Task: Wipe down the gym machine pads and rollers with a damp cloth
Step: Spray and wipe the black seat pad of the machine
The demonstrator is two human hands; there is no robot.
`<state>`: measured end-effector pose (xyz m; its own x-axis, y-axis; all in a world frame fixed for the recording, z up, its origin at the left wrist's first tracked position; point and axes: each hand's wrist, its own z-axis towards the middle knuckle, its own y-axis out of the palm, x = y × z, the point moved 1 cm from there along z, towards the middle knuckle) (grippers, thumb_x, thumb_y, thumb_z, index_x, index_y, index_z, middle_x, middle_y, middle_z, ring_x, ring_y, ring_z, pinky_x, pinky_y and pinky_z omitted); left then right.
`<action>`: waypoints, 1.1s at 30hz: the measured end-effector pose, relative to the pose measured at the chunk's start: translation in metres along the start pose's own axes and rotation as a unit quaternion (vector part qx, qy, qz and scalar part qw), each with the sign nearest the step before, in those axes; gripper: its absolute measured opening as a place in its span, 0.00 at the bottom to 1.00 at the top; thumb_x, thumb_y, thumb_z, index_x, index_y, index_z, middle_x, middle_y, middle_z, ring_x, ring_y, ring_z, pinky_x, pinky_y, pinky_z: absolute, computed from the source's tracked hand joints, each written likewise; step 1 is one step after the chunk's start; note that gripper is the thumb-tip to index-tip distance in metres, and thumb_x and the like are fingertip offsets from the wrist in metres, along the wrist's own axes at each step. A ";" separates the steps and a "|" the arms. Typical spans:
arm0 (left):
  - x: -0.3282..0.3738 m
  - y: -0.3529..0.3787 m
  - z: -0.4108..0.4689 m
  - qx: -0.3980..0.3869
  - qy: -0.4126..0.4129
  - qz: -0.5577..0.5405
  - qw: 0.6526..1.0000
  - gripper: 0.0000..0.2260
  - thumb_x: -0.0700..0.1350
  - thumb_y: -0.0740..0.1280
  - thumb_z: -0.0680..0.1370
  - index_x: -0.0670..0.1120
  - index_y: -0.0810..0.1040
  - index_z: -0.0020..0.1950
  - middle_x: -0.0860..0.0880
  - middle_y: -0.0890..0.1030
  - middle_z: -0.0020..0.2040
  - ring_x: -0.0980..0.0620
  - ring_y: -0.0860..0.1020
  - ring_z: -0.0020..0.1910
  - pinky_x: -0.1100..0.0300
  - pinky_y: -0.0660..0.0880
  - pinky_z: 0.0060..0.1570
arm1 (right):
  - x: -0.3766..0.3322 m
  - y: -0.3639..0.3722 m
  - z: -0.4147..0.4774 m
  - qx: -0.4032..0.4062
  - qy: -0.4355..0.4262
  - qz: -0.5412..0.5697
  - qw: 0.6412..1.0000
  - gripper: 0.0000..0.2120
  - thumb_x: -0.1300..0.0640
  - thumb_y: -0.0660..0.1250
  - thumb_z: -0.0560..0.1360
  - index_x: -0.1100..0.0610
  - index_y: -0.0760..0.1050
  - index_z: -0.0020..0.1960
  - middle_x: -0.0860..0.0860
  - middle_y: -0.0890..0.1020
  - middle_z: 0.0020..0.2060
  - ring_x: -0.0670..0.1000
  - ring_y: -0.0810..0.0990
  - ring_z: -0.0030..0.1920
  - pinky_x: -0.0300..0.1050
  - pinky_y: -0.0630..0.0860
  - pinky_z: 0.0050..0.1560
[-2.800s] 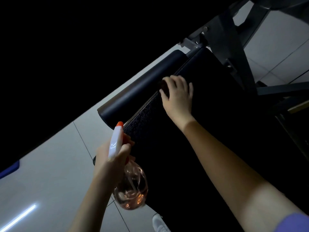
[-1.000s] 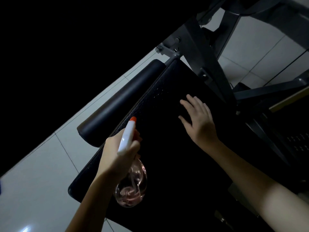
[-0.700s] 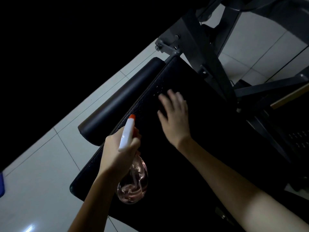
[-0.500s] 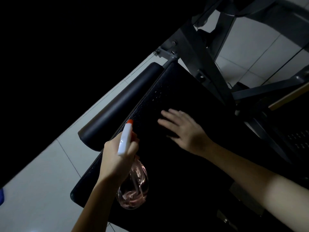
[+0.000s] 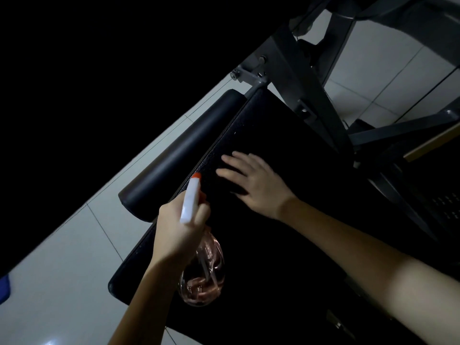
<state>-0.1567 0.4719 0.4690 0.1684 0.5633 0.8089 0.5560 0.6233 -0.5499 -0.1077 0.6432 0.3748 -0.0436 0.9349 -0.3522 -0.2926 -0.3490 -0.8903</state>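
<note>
A wide black machine pad (image 5: 278, 260) fills the middle of the view, with a dark cylindrical roller (image 5: 181, 153) lying along its left edge. My right hand (image 5: 256, 185) lies flat on the pad's upper part, fingers straight and pointing toward the roller. A dark patch under its palm may be the cloth; it is hard to tell from the black pad. My left hand (image 5: 176, 232) grips a spray bottle (image 5: 202, 277) by its white head. The bottle has an orange nozzle aimed at the pad and a clear round body with pinkish liquid.
The machine's dark grey steel frame (image 5: 306, 83) rises behind the pad, with more bars at the right. Pale floor tiles (image 5: 62, 270) show at the left and the top right. A blue object (image 5: 3, 287) sits at the left edge. The upper left is black.
My right hand has slid over the pad: from the roller edge out to the middle, then back left with fingers spread flat. The left hand and bottle have barely moved.
</note>
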 end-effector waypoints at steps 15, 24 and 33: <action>0.022 0.006 0.013 0.047 -0.019 -0.042 0.998 0.05 0.47 0.63 0.69 0.48 0.70 0.37 0.42 0.77 0.33 0.52 0.71 0.29 0.54 0.67 0.30 | -0.005 -0.001 -0.027 0.022 0.100 0.017 0.995 0.22 0.50 0.57 0.73 0.50 0.67 0.66 0.57 0.71 0.68 0.56 0.63 0.70 0.54 0.57 0.70; 0.020 0.005 0.014 0.062 -0.008 -0.062 0.996 0.04 0.42 0.65 0.72 0.45 0.73 0.38 0.39 0.78 0.37 0.40 0.76 0.34 0.45 0.75 0.34 | 0.042 -0.036 0.045 0.111 0.371 -0.015 0.922 0.21 0.56 0.62 0.78 0.49 0.66 0.70 0.55 0.64 0.72 0.56 0.60 0.73 0.57 0.58 0.71; 0.020 0.006 0.015 0.060 -0.011 -0.080 0.995 0.03 0.42 0.66 0.72 0.45 0.73 0.39 0.39 0.76 0.36 0.49 0.72 0.32 0.54 0.68 0.33 | 0.005 -0.005 0.026 -0.018 -0.022 0.022 0.999 0.22 0.52 0.59 0.71 0.54 0.76 0.63 0.58 0.73 0.66 0.61 0.70 0.67 0.57 0.61 0.68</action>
<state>-0.1620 0.4952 0.4782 0.0666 0.4627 0.8840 0.4726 0.7656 -0.4364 -0.1310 0.6510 0.3855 -0.0972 0.9205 -0.3786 -0.2555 -0.3907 -0.8843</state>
